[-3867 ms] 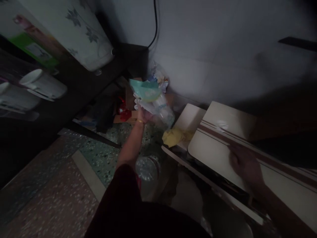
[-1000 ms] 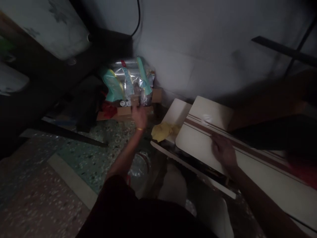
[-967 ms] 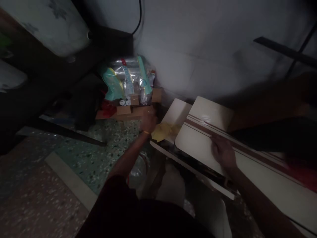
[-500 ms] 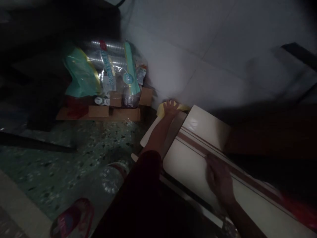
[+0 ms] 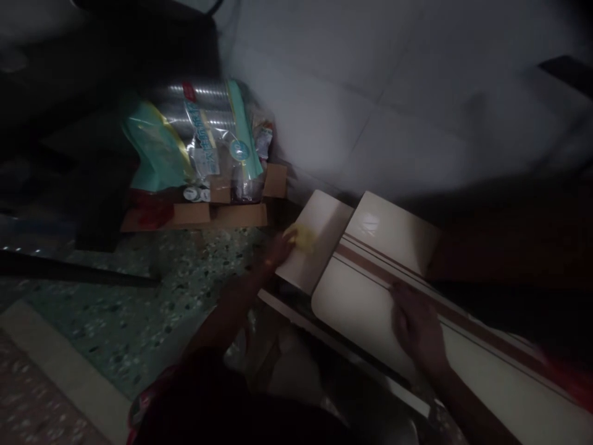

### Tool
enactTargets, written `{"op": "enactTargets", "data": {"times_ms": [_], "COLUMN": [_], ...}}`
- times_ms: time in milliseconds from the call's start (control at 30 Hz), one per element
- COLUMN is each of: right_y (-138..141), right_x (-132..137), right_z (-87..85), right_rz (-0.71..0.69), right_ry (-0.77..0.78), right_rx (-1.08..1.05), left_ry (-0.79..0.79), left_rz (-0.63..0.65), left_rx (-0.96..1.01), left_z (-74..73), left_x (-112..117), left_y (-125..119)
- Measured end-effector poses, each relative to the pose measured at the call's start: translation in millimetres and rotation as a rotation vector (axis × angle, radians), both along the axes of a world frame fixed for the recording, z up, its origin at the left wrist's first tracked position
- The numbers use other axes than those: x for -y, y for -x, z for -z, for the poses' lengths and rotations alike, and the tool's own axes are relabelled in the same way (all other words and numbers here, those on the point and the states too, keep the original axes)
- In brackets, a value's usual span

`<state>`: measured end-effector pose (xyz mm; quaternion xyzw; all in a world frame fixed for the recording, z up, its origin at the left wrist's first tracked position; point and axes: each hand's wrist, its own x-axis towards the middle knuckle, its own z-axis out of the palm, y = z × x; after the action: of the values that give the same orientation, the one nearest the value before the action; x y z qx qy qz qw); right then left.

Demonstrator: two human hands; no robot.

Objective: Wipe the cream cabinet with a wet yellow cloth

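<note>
The scene is dim. My left hand (image 5: pixel 279 248) grips a yellow cloth (image 5: pixel 301 236) and presses it on the near-left edge of a small cream panel (image 5: pixel 319 235). My right hand (image 5: pixel 417 326) lies flat, fingers spread, on a larger cream board with brown stripes (image 5: pixel 380 247) that overlaps the small panel on its right.
A cardboard box (image 5: pixel 231 213) with clear and teal plastic packs (image 5: pixel 204 139) stands on the speckled floor (image 5: pixel 139 303) against the pale wall (image 5: pixel 370 105). A dark bar (image 5: pixel 74 272) lies on the floor at left. Dark furniture fills the upper left.
My left hand set the plastic packs in the box, took up the yellow cloth, pushed it to the panel's far edge, then drew it back to the near-left edge. My right hand stayed on the board.
</note>
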<state>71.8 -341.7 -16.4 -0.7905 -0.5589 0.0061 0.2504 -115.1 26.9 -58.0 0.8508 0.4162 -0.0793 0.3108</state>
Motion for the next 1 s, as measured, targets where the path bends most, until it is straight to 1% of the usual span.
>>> {"op": "enactTargets", "data": {"times_ms": [33, 67, 100, 133, 167, 200, 233, 267, 300, 367, 400, 433, 467, 500, 533, 567, 600, 633, 700, 733, 767, 800, 833, 867, 900, 933, 967, 1000], "right_y": [0.5, 0.9, 1.4, 1.8, 2.1, 2.3, 2.4, 2.4, 2.4, 2.6, 2.7, 3.0, 3.2, 3.5, 3.8, 4.0, 4.1, 4.1, 3.7, 3.3, 2.7, 1.9, 1.1, 0.2, -0.8, -1.6, -2.1, -2.4], "right_x": [-0.7, -1.5, -2.3, -3.1, -3.9, -4.7, -5.5, -6.1, -6.7, -7.4, -7.6, -7.8, -8.0, -8.2, -8.4, -8.7, -9.0, -9.4, -10.7, -11.5, -12.6, -13.7, -14.9, -16.2, -17.4, -18.5, -19.4, -20.1], "right_z": [0.3, 0.4, 0.5, 0.3, 0.0, -0.5, -1.1, -1.7, -2.1, -2.1, -1.7, -1.0, -0.2, 0.8, 1.7, 2.4, 2.9, 3.2, 2.9, 2.3, 1.5, 0.6, -0.4, -1.4, -2.3, -3.1, -3.7, -4.3], "right_rz": [0.001, 0.001, -0.002, -0.006, -0.008, -0.011, -0.015, -0.016, -0.011, 0.005, 0.016, 0.029, 0.041, 0.05, 0.06, 0.07, 0.075, 0.079, 0.082, 0.084, 0.084, 0.086, 0.085, 0.083, 0.085, 0.088, 0.092, 0.093], "right_ry": [0.004, 0.011, 0.018, 0.021, 0.021, 0.015, 0.009, 0.002, 0.0, 0.01, 0.015, 0.022, 0.023, 0.023, 0.02, 0.019, 0.021, 0.022, 0.016, 0.009, 0.0, -0.008, -0.01, -0.008, -0.007, -0.006, -0.01, -0.014], "right_rx": [0.011, 0.023, 0.035, 0.047, 0.058, 0.071, 0.086, 0.103, 0.116, 0.133, 0.133, 0.124, 0.112, 0.097, 0.084, 0.074, 0.067, 0.064, 0.068, 0.076, 0.083, 0.092, 0.099, 0.101, 0.101, 0.101, 0.102, 0.101], "left_ry": [0.006, 0.017, 0.018, 0.009, -0.012, -0.052, -0.097, -0.166, -0.246, -0.453, -0.549, -0.623, -0.665, -0.676, -0.664, -0.629, -0.574, -0.499, -0.27, -0.136, -0.02, 0.067, 0.103, 0.062, -0.04, -0.174, -0.383, -0.518], "left_rz": [0.013, 0.029, 0.027, 0.013, -0.021, -0.071, -0.11, -0.18, -0.189, -0.039, 0.056, 0.113, 0.153, 0.182, 0.202, 0.235, 0.289, 0.369, 0.563, 0.637, 0.679, 0.699, 0.699, 0.676, 0.637, 0.588, 0.485, 0.393], "left_rx": [-0.018, -0.028, -0.004, 0.06, 0.165, 0.311, 0.469, 0.623, 0.739, 0.865, 0.874, 0.842, 0.78, 0.699, 0.612, 0.528, 0.452, 0.386, 0.259, 0.204, 0.157, 0.122, 0.106, 0.117, 0.152, 0.204, 0.29, 0.363], "left_z": [-8.4, -16.9, -25.6, -34.7, -44.4, -55.2, -67.2, -80.5, -94.9, -123.4, -135.0, -143.0, -146.1, -143.5, -135.1, -121.7, -104.2, -84.4, -44.9, -28.9, -17.8, -12.8, -15.0, -24.8, -41.7, -64.3, -90.4, -117.5], "left_x": [6.0, 8.1, 5.8, -0.8, -11.1, -24.0, -38.2, -52.5, -65.7, -85.3, -90.8, -93.4, -93.3, -91.1, -87.2, -82.3, -77.1, -72.4, -67.2, -67.8, -71.0, -76.7, -84.6, -94.2, -104.3, -113.9, -121.5, -125.5], "left_y": [21.5, 36.2, 42.1, 38.0, 23.6, -0.5, -32.8, -71.1, -112.9, -196.7, -233.9, -265.5, -290.5, -308.0, -318.1, -321.3, -318.4, -310.8, -289.3, -279.2, -271.6, -267.8, -268.1, -272.5, -280.8, -292.3, -306.3, -321.9]}}
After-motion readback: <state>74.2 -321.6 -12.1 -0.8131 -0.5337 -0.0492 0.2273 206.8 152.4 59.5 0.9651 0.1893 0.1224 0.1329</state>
